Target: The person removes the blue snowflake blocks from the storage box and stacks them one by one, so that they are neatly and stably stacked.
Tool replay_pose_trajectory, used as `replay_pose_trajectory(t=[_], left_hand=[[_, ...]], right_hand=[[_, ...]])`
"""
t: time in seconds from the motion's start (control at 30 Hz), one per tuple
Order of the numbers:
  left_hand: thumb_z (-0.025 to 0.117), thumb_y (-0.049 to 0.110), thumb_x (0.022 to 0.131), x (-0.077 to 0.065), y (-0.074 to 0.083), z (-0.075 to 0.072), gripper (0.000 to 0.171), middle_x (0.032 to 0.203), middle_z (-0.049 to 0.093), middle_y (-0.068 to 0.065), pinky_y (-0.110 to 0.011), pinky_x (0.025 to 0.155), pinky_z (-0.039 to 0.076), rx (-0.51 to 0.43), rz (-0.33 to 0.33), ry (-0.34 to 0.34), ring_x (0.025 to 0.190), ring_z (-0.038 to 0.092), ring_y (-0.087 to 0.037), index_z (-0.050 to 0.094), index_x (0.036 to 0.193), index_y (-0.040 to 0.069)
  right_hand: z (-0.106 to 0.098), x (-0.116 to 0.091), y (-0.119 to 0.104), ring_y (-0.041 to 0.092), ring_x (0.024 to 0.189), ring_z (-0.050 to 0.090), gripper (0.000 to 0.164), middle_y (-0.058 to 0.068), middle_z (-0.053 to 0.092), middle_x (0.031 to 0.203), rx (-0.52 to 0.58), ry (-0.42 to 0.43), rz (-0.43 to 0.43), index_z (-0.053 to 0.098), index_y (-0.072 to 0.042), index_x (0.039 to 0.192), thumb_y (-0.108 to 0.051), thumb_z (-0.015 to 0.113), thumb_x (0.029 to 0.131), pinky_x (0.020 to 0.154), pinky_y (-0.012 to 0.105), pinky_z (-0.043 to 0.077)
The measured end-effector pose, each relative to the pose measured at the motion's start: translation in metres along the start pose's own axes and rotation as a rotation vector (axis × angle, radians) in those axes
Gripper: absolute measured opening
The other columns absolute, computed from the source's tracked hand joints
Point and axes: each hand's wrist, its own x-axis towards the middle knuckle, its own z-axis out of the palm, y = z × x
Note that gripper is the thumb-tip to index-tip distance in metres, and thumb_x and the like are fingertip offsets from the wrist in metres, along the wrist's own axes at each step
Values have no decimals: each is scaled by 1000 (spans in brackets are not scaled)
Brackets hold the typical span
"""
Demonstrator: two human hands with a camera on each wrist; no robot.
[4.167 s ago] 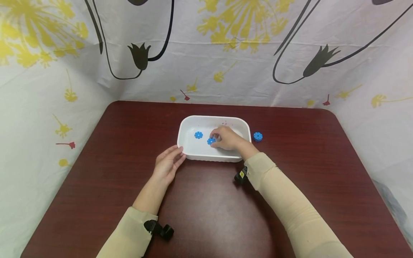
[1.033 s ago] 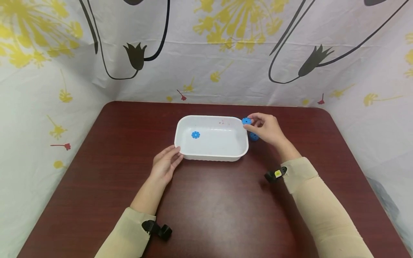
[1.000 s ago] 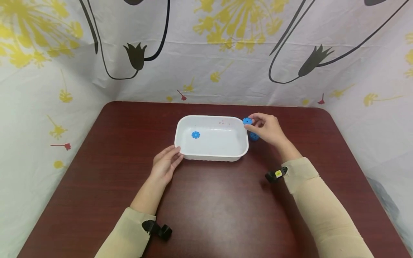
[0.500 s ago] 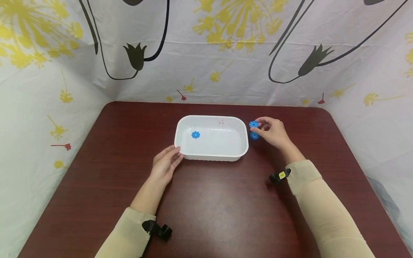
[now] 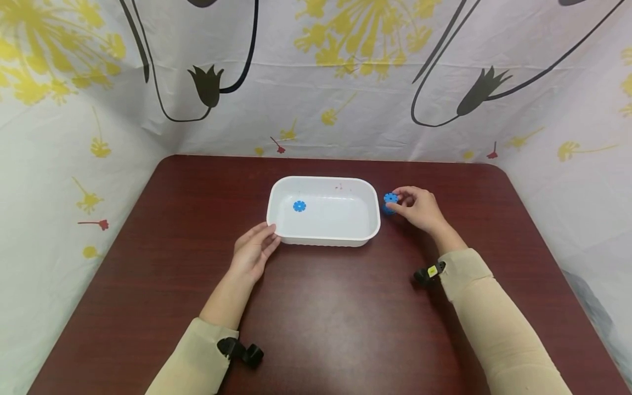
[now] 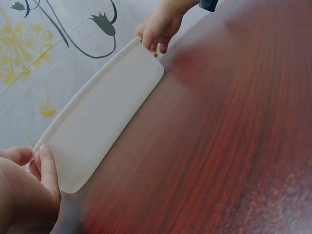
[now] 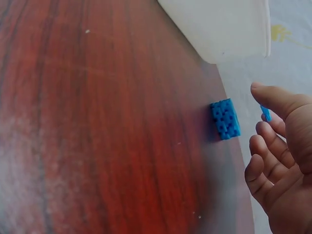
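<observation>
A white plastic tray [image 5: 323,241] stands toward the back of the table, and one flat blue notched disc [image 5: 299,206] lies inside it on the left. My left hand [image 5: 250,253] grips the tray's near left corner, thumb at the rim and fingers along the outer wall. Beside the tray on the right, my right hand [image 5: 421,210] pinches another blue disc [image 5: 391,197] between thumb and index finger. Close beneath that disc sits a stack of blue discs [image 7: 225,119] on the table, partly covered by it in the head view. In the right wrist view a gap separates the two.
The dark red-brown wooden table [image 5: 321,318] has rounded far corners. A white patterned cloth [image 5: 296,82] hangs behind it and along both sides. Black wrist cameras are strapped over both beige sleeves [image 5: 199,356].
My right hand has taken a disc out of the tray, carried it over the right rim, then brought it down toward the stack. My left hand has stayed at the tray's corner.
</observation>
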Motion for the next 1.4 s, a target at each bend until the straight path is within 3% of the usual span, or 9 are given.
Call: replay_pose_trajectory(t=[0.27,1.4], left_hand=[[69,2,95,0,0,-1,24,89,63,-3,-25,87,61,-7,0,1,78,65,-10,56,115,4],[69,1,94,2,-1,-1,28,89,63,-3,-25,86,61,-14,-9,1,76,65,-10,56,118,4]], right_hand=[[2,-2,8,25,82,59,38,18,66,104,-21,-68,8,68,1,116,-25,79,90,60,19,49],[2,0,16,28,91,61,43,18,65,109,-11,-122,32,64,0,124,-25,78,92,70,23,52]])
